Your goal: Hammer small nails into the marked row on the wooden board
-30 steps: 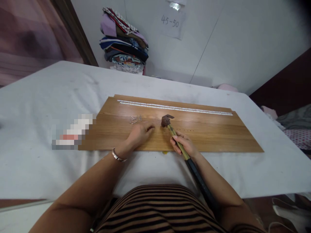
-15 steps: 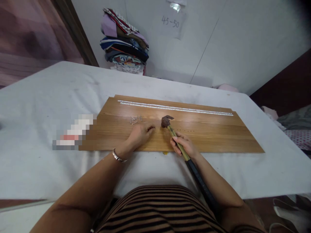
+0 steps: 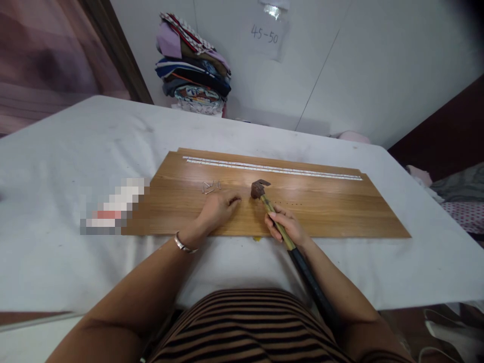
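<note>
A long wooden board (image 3: 333, 212) lies on the white table. My right hand (image 3: 288, 227) is closed around the handle of a hammer (image 3: 269, 205), whose rusty head (image 3: 258, 188) rests on the board. My left hand (image 3: 219, 206) lies on the board just left of the hammer head, fingers curled and pinched together; whether they hold a nail I cannot make out. A few loose nails (image 3: 210, 187) lie on the board beyond that hand. A row of small dark dots (image 3: 288, 204) runs to the right of the hammer head. A thin white strip (image 3: 272, 168) lies along the board's far edge.
The table is covered with a white cloth (image 3: 68, 166). A blurred-out object (image 3: 111, 205) lies left of the board. A pile of folded fabrics (image 3: 192, 65) stands against the far wall, beside a paper marked 45-50 (image 3: 264, 34). Dark furniture stands at the right.
</note>
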`<state>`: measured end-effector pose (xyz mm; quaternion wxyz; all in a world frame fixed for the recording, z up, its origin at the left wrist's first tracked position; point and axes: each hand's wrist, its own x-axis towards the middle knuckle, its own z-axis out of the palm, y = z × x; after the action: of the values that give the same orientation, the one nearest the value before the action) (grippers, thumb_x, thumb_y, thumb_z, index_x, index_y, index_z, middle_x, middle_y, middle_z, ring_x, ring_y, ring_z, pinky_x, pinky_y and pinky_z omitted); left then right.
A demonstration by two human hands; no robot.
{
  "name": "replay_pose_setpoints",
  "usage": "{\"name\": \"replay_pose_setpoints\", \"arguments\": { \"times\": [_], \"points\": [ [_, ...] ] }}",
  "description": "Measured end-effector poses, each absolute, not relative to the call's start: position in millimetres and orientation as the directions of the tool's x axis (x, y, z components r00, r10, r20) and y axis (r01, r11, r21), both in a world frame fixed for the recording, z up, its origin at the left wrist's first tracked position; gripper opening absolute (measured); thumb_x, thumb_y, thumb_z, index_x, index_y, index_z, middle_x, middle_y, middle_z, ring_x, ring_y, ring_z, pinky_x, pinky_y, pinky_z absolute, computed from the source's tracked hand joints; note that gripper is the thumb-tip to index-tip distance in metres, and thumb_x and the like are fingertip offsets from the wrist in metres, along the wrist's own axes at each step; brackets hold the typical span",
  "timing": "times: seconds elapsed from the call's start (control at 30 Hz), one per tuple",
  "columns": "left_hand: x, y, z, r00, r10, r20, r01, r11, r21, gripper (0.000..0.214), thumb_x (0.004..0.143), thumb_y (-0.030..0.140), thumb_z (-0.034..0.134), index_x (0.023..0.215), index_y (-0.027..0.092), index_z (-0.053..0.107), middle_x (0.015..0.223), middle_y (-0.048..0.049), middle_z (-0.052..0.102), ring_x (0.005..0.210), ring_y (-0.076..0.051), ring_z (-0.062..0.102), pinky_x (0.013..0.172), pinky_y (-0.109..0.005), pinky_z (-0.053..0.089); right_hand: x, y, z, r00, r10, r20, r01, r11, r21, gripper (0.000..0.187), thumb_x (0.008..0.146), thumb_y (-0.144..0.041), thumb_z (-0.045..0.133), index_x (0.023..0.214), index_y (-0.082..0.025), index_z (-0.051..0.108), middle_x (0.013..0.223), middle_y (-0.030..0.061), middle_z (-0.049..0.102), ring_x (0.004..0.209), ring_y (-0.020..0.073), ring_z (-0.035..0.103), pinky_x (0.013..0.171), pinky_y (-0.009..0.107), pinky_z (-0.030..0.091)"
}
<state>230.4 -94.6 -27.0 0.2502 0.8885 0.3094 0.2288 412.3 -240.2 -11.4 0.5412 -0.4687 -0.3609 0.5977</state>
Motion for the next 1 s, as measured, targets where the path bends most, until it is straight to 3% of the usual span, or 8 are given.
{"name": "replay_pose_setpoints", "arguments": {
  "times": [0.37, 0.53, 0.73, 1.0],
  "points": [
    [230.0, -94.4, -27.7, 0.706, 0.664, 0.246, 0.435, -0.681, 0.589, 0.022, 0.087, 0.025, 0.049, 0.085, 0.019, 0.070, 0.084, -0.0038, 0.072, 0.078, -0.019, 0.065, 0.072, -0.030, 0.048, 412.6, -240.1, -12.0, 0.029, 0.987, -0.158, -0.306, -0.142, -0.941, 0.028, 0.080, -0.042, 0.063, 0.072, -0.019, 0.049, 0.054, -0.0069, 0.053, 0.029, 0.0031, 0.036, 0.030, 0.017, 0.027],
    [229.6, -93.3, -29.6, 0.707, 0.661, 0.253, 0.427, -0.684, 0.592, 0.021, 0.087, 0.025, 0.049, 0.086, 0.019, 0.070, 0.086, -0.0038, 0.073, 0.079, -0.019, 0.065, 0.072, -0.031, 0.048, 414.0, -240.4, -13.8, 0.005, 0.987, -0.159, -0.278, -0.151, -0.949, 0.029, 0.083, -0.042, 0.059, 0.070, -0.019, 0.049, 0.043, -0.0082, 0.047, 0.028, 0.0046, 0.034, 0.030, 0.018, 0.025],
    [229.2, -93.4, -29.9, 0.710, 0.648, 0.276, 0.409, -0.699, 0.587, 0.021, 0.087, 0.024, 0.049, 0.085, 0.020, 0.069, 0.083, -0.0030, 0.072, 0.077, -0.018, 0.064, 0.072, -0.029, 0.048, 414.8, -239.8, -13.6, 0.014, 0.989, -0.146, -0.301, -0.135, -0.944, 0.027, 0.082, -0.041, 0.061, 0.074, -0.019, 0.049, 0.055, -0.0064, 0.053, 0.029, 0.0031, 0.035, 0.030, 0.018, 0.025],
    [228.6, -94.3, -30.6, 0.715, 0.646, 0.267, 0.400, -0.691, 0.602, 0.020, 0.087, 0.023, 0.049, 0.087, 0.019, 0.069, 0.087, -0.0029, 0.072, 0.080, -0.019, 0.065, 0.073, -0.030, 0.047, 414.7, -239.7, -10.7, 0.008, 0.988, -0.152, -0.302, -0.142, -0.943, 0.028, 0.082, -0.041, 0.062, 0.072, -0.019, 0.049, 0.053, -0.0069, 0.051, 0.029, 0.0034, 0.035, 0.030, 0.018, 0.024]
  ]
}}
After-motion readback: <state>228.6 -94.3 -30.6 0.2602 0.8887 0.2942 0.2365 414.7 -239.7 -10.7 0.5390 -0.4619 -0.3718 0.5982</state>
